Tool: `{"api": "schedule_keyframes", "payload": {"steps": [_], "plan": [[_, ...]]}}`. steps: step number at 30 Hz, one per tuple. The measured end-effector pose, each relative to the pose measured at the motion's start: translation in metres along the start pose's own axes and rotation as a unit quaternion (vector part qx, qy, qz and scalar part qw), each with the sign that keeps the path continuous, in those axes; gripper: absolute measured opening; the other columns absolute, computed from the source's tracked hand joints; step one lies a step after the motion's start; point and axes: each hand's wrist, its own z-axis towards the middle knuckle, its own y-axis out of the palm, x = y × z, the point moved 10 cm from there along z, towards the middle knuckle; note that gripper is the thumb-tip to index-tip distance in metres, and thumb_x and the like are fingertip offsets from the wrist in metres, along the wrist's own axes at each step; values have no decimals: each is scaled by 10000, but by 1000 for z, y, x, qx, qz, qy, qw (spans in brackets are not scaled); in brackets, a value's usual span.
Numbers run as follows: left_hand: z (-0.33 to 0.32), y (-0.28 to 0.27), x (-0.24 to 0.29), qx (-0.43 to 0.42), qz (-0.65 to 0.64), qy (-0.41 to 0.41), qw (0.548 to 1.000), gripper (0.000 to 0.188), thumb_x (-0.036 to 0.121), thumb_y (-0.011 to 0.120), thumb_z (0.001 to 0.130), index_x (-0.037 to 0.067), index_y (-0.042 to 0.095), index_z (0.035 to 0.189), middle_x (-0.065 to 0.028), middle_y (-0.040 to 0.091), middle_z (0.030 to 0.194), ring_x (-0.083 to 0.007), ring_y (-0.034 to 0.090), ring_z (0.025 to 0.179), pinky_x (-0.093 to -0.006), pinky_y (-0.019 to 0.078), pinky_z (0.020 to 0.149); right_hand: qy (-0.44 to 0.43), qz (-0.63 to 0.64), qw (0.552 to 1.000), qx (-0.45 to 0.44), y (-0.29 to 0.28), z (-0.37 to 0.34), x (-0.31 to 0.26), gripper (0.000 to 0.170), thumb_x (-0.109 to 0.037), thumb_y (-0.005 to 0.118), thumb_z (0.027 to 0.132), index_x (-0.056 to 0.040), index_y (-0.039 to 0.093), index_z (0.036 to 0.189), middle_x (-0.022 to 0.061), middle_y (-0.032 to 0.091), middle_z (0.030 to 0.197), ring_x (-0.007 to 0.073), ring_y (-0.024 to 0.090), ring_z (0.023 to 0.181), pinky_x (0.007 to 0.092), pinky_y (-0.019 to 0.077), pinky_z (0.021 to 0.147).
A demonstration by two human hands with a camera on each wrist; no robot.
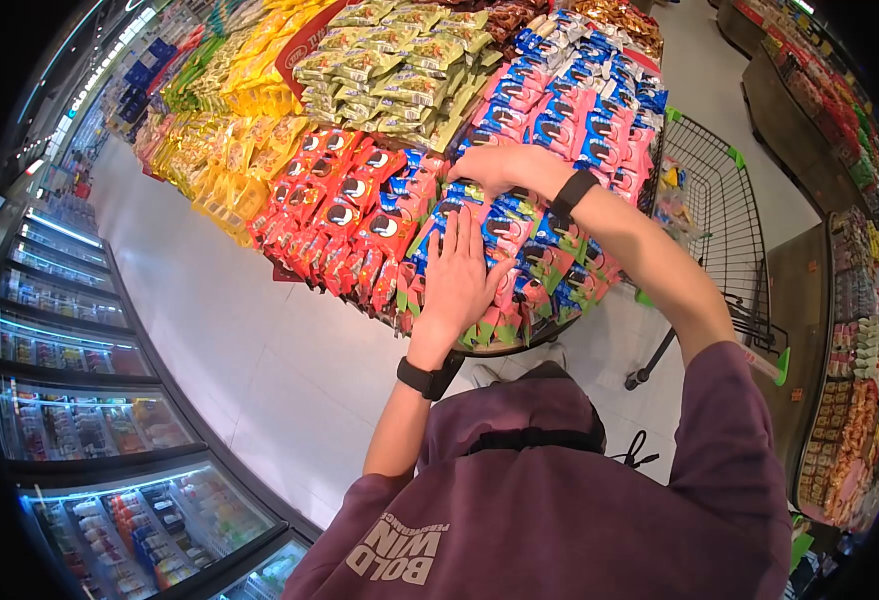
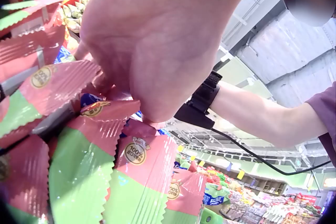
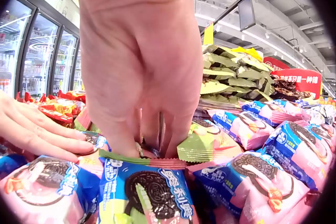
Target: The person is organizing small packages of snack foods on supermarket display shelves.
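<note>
Small blue, pink and green cookie packets (image 1: pixel 504 232) are packed in rows on the near end of a heaped display. My left hand (image 1: pixel 456 275) lies on them, its straight fingers (image 3: pixel 39 132) flat over the packet tops. In the left wrist view, green-and-pink packet ends (image 2: pixel 139 176) stand just below the palm. Just beyond the left hand, my right hand (image 1: pixel 496 168) reaches down with bent fingers among the packets. Its fingertips are hidden behind an upright cookie packet (image 3: pixel 149 190) in the right wrist view, and I cannot tell if they pinch one.
Red packets (image 1: pixel 344 215) adjoin on the left, with yellow bags (image 1: pixel 249 150) beyond. Olive-green packets (image 1: pixel 389 75) are piled behind. A wire shopping cart (image 1: pixel 719 190) stands at the right. Glass-fronted freezers (image 1: pixel 89 350) line the left, and stocked shelves (image 1: pixel 844 350) the far right.
</note>
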Motion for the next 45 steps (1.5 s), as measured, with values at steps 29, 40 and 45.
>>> {"api": "schedule_keyframes", "payload": {"steps": [29,40,45], "plan": [[0,1,-2,-10,-16,2,1000,832,530,480,972,-106,278,1467,-268,307,1532,-385,283,1438,-504,227,1158,-1,42,985,166,-11,-83,5,327,-217,741,824,-34,690,1090,181,687,847,351,669,815,450,529,722],[-1,-2,-2,3,-8,11,1000,802,531,470,976,-105,331,1444,-277,336,1514,-384,307,1426,-506,247,1150,-11,-11,977,211,-5,-82,13,252,-225,635,901,-27,695,1046,205,665,809,374,655,770,471,523,696],[15,-16,3,-17,-48,-12,999,777,525,462,979,-108,371,1420,-290,392,1472,-391,349,1401,-494,283,1136,-37,41,952,302,-33,-82,1,229,-202,619,899,-11,681,1008,210,660,792,388,649,774,485,517,692]]}}
